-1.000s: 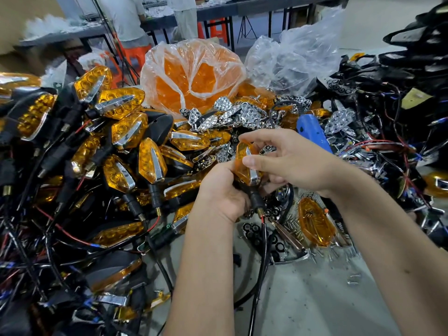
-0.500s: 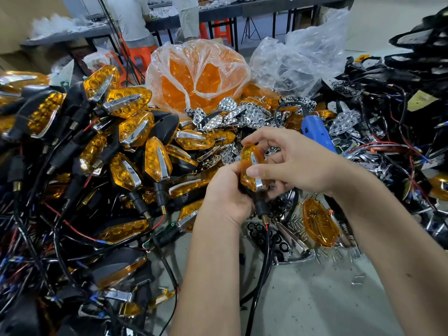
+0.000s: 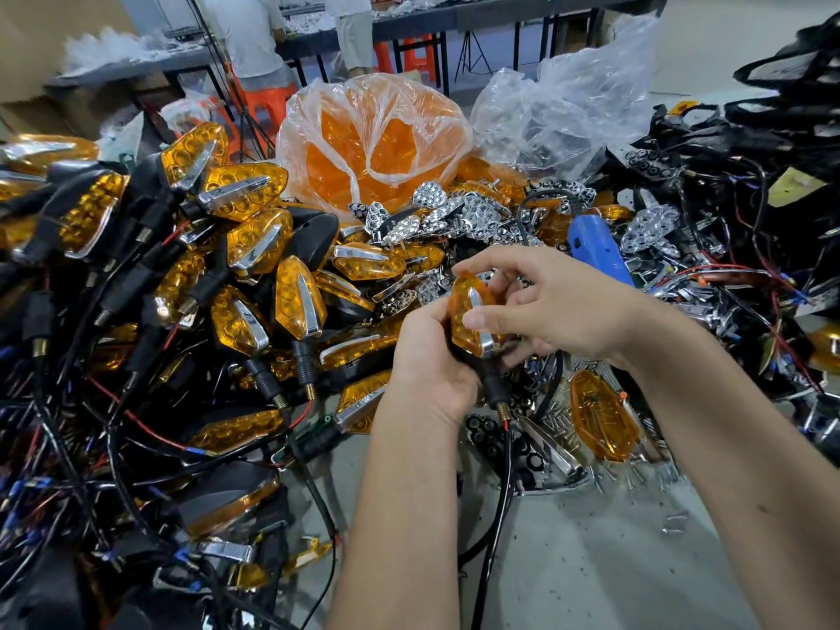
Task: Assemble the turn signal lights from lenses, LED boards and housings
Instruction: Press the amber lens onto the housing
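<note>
1. Head view: hands met over one signal lamp [image 3: 470, 322] at the middle of the table [image 3: 591, 561]. The left hand [image 3: 429, 361] gripped the black housing from below, fingers curled round it. The right hand [image 3: 541, 311] pinched the amber lens, thumb lying across its face and fingers curled behind.
2. Compared with a second before, the lamp stood a little higher and more turned toward the camera, and the right thumb had slid lower on the lens. I judge that the lens was being pressed into the housing, so this unit was near to finished.
3. The lamp's black wire [image 3: 500, 484] hung down from the stem to the table, as before.
4. The finished lamps [image 3: 291, 302] lay heaped at the left, a loose lens [image 3: 600, 422] lay at the right beside small screws, and the bag of lenses [image 3: 372, 143] stood behind; none of these had moved.
</note>
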A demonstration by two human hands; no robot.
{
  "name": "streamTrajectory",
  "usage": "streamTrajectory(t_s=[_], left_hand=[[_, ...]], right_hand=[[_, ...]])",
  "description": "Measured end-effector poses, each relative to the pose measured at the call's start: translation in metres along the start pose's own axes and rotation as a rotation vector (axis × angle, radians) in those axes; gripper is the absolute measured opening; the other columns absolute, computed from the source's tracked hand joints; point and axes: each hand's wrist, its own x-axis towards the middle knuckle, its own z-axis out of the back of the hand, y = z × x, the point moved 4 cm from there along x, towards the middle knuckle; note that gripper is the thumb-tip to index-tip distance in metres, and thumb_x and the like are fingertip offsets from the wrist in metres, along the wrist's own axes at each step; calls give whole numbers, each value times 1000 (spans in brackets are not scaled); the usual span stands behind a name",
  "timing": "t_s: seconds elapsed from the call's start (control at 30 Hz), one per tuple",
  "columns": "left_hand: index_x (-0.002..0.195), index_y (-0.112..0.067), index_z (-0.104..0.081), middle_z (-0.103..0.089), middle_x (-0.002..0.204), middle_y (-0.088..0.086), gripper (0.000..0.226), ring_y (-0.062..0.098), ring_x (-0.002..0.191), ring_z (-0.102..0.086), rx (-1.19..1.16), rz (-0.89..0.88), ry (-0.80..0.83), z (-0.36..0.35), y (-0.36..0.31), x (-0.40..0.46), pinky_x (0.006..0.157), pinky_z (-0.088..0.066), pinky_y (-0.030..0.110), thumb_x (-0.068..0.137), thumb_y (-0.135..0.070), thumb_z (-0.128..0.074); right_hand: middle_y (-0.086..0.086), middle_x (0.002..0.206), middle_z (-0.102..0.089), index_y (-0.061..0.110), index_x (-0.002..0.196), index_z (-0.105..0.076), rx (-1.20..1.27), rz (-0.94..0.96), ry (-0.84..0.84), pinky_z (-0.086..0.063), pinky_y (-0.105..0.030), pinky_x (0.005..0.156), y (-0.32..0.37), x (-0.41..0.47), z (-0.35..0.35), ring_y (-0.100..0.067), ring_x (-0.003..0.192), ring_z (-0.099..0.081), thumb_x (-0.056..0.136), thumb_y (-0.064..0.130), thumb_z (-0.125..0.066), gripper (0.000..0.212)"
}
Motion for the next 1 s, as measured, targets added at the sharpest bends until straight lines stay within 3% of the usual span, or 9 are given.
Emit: streamTrajectory(t_s=[0.13,0.23,0.37,0.47,0.57,0.67,0.83,0.93,1.0], left_hand=[[96,0,-78,-77,102,24,59,36,88,-77,-8,-30,-64,4,-1,-1,83,-59,60,106,-37,-33],[98,-1,-79,-76,107,24,77,35,91,-78,57,-40,-98,5,-2,-3,86,-60,55,107,-59,-30],[136,-7,-59,-72,123,24,74,37,111,-73,148,-167,-110,2,-12,-6,96,-59,54,105,-67,-29],[137,-15,-60,-73,123,21,69,37,111,-73,232,-289,-41,-2,-22,-9,85,-63,56,102,-70,-35],[139,-15,-60,-74,127,8,48,29,118,-71,289,-414,15,-11,-24,-13,102,-55,60,103,-46,-55],[117,-26,-73,-76,122,-2,22,24,120,-69,311,-477,-6,-19,-20,-13,110,-47,61,98,-31,-63],[98,-28,-76,-73,92,-4,11,15,81,-66,502,-491,-15,-18,-22,-11,67,-57,30,101,-33,-67],[115,-22,-78,-76,114,9,18,25,97,-71,458,-435,49,-8,-29,-11,78,-59,36,100,-24,-68],[123,-18,-75,-78,101,4,25,20,88,-72,437,-417,73,-4,-33,-11,73,-60,35,100,-21,-67]], right_hand=[[-12,105,-60,22,140,-59,-26,28,0,-66,-44,66,0,0,-1,-10,46,-59,94,19,-75,49],[-4,100,-62,24,141,-60,-61,49,-16,-65,-36,57,-1,0,-1,-13,43,-58,93,21,-76,50],[-1,108,-62,38,142,-60,-48,80,-35,-61,-31,54,-2,-2,2,-15,70,-73,93,20,-78,55],[-8,117,-68,50,141,-59,45,158,-35,-65,-34,74,-4,-6,4,-18,95,-75,94,10,-75,63],[1,139,-66,50,144,-57,94,269,-53,-58,-22,92,2,-8,3,-9,119,-67,93,6,-76,69],[14,141,-64,41,149,-54,46,315,-70,-54,-15,94,9,-7,4,-3,124,-63,92,4,-78,72],[17,103,-71,25,134,-62,-1,288,-224,-56,-14,75,6,-9,19,-2,97,-72,76,6,-91,68],[3,114,-71,25,135,-61,-56,284,-270,-62,-28,75,3,-6,17,-16,90,-74,70,14,-97,75],[0,114,-68,32,139,-56,-60,290,-303,-60,-24,68,0,-4,16,-11,82,-71,69,18,-98,83]])
